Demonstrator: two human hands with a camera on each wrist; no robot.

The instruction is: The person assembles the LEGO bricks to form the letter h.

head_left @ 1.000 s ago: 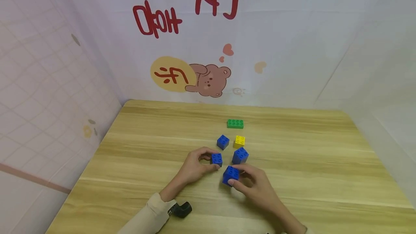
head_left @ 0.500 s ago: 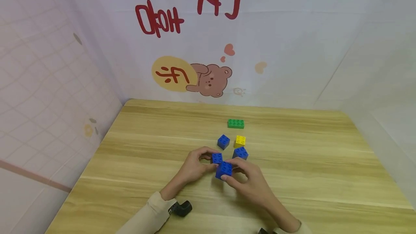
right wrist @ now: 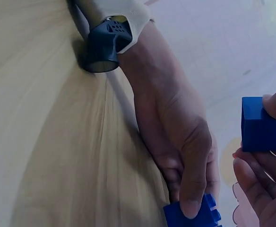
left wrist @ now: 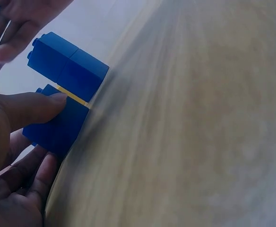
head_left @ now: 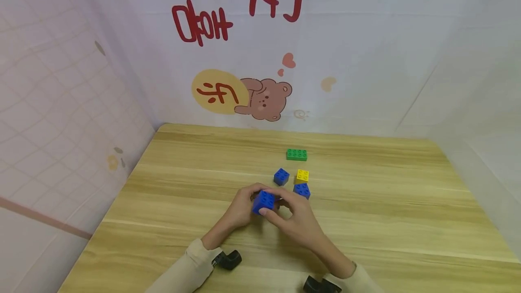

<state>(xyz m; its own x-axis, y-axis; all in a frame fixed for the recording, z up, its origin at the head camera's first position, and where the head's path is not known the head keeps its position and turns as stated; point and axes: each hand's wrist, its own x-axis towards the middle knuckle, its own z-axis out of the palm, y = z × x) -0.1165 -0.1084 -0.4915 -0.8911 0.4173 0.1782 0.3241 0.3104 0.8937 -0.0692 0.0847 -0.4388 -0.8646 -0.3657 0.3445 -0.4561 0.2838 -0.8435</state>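
Observation:
My left hand (head_left: pixel 242 207) grips a blue brick (left wrist: pixel 64 123) low at the tabletop, thumb on one side and fingers on the other. Above it, in the head view, my right hand (head_left: pixel 299 220) pinches a second blue brick (head_left: pixel 263 201) between thumb and fingers; this one covers the lower brick there. The right wrist view shows the raised brick (right wrist: pixel 263 127) apart from the lower brick (right wrist: pixel 190 215), its hollow underside partly visible. Just right of the hands stands a blue stack (head_left: pixel 302 190), with a seam across it in the left wrist view.
Behind the stack sits a yellow brick (head_left: pixel 302 176), with a blue brick (head_left: pixel 281 177) to its left. A flat green brick (head_left: pixel 296 154) lies farther back on the wooden table (head_left: pixel 183 171). Patterned white cloth (head_left: pixel 358 49) hangs behind the table.
My right hand has carried its blue brick leftward and away from me, until it covers the left hand's brick in the head view. The left hand has stayed nearly still.

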